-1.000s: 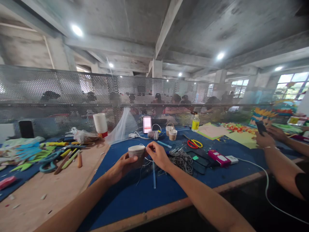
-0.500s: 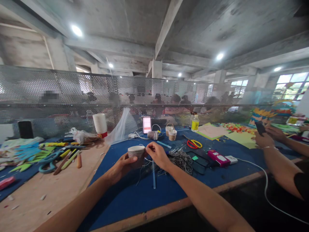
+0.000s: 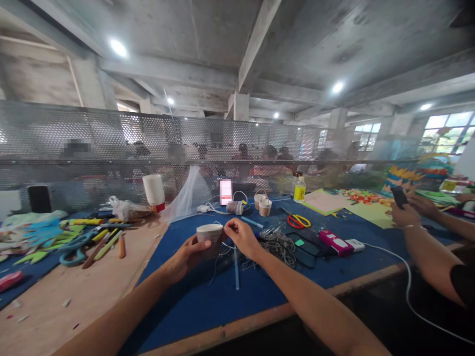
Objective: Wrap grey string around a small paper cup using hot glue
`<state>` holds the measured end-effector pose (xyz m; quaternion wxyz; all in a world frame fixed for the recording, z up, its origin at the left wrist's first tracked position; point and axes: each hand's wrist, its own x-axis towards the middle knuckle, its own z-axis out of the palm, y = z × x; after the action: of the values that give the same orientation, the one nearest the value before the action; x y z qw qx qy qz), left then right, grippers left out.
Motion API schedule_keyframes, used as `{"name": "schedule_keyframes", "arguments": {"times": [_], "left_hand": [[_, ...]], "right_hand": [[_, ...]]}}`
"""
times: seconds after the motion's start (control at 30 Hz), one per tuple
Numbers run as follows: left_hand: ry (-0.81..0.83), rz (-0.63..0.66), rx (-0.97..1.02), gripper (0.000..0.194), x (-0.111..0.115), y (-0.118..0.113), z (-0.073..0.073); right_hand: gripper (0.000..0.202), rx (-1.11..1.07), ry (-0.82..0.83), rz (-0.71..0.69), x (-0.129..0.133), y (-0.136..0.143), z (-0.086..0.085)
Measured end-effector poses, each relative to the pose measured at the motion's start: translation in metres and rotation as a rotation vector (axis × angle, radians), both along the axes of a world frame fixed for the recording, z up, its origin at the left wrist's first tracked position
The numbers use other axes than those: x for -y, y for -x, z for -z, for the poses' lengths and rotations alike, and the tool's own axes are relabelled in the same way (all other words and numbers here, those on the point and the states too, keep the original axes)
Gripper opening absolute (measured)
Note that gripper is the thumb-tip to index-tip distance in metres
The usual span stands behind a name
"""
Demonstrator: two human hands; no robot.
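A paper cup wound with greyish cord [image 3: 210, 232] is held above the blue table covering by my left hand [image 3: 191, 254], thumb on the near side. My right hand [image 3: 239, 236] is closed in a pinch at the cup's right rim. What lies between its fingertips is too small to make out; it may be a cord end. Beneath and to the right, a tangled heap of grey cord [image 3: 284, 247] lies on the table. A translucent glue stick [image 3: 236, 269] rests just below my right hand.
Behind stand a lit phone [image 3: 225, 192], small cups [image 3: 264, 206] and a yellow-labelled bottle [image 3: 299, 189]. Red-yellow scissors [image 3: 299, 221] and a magenta box [image 3: 336, 243] lie right. Left are teal scissors [image 3: 74, 252] and stacked paper cups [image 3: 153, 190]. A co-worker's hands [image 3: 406, 215] hold a phone.
Almost nothing differs. Both hands stay at the cup, the right still pinching at its rim.
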<state>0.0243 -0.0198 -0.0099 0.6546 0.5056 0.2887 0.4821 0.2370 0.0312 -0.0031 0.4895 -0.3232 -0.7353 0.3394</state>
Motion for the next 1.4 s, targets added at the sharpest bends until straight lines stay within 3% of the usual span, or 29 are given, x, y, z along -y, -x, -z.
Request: {"name": "schedule_keyframes", "arguments": {"times": [0.47, 0.77, 0.87, 1.07, 1.4], "left_hand": [[-0.01, 0.0, 0.011, 0.051, 0.001, 0.0, 0.0], [-0.011, -0.047, 0.057, 0.042, 0.0, 0.0, -0.004], [-0.013, -0.078, 0.072, 0.042, -0.001, 0.0, -0.005], [-0.077, -0.015, 0.014, 0.049, 0.002, -0.001, -0.006], [-0.092, -0.255, -0.081, 0.058, 0.005, -0.01, -0.011]], "right_hand": [[0.017, -0.02, 0.026, -0.014, -0.003, 0.001, 0.002], [0.031, -0.049, 0.021, -0.017, 0.0, 0.001, 0.001], [0.036, -0.001, 0.015, -0.009, 0.006, 0.003, 0.001], [0.044, 0.189, -0.038, 0.0, 0.014, 0.007, 0.003], [0.043, 0.116, -0.047, 0.053, 0.011, 0.008, 0.005]]}}
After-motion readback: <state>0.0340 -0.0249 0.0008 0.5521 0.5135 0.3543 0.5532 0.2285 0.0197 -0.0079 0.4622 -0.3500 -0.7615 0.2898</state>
